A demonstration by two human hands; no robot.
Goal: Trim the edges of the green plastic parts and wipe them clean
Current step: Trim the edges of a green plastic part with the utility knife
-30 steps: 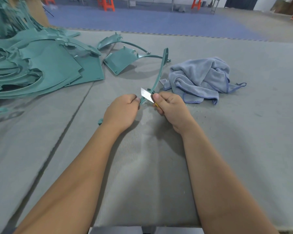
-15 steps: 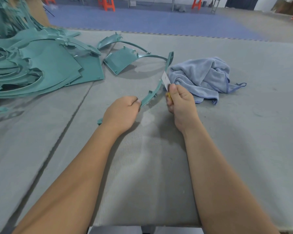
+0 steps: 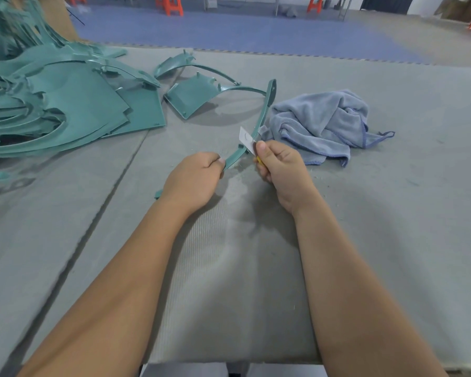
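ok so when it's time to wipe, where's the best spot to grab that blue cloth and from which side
Probably take the blue cloth by its raised, bunched middle, coming from above with the right hand, which is nearest. It lies crumpled on the mat, so the high folds give fingers something to close on; the flat trailing corner toward the right would be harder to pinch. The blade needs setting down first.

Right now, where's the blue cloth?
Head view: the blue cloth lies crumpled on the grey mat, right of centre, just beyond the right hand and beside the curved green strip.
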